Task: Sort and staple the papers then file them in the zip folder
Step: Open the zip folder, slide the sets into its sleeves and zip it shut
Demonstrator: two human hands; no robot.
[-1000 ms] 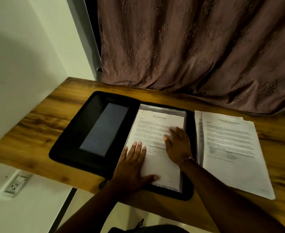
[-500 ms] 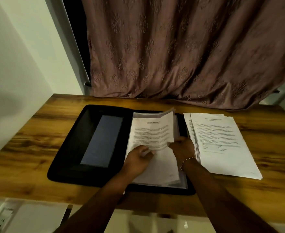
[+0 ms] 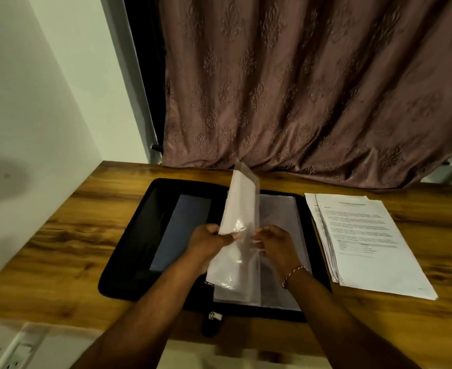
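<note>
On the wooden tabletop a black zip folder lay open and flat, its two halves side by side. The left half showed a grey-blue panel. The right half held clear plastic sleeves, and one sleeve with paper inside stood raised almost upright above the middle of the folder, its top edge pointing toward the curtain.

The left hand had a closed grip on the left edge of this raised sleeve, thumb and fingers pinched on it at about half its height. The right hand was just on the other side of the same sleeve, with the fingers curled at its right edge; they seemed to touch the plastic, but I could not tell if the grip was really closed on it, because the shiny sleeve partly hid the fingertips. A thin bracelet was on the right wrist.

To the right of the folder, just beside its edge, a stack of printed papers rested flat on the tabletop, the sheets slightly fanned on the left side. A zip pull hung at the near edge of the folder. A white wall stood on the left, and a wall socket was seen low in the corner.
</note>
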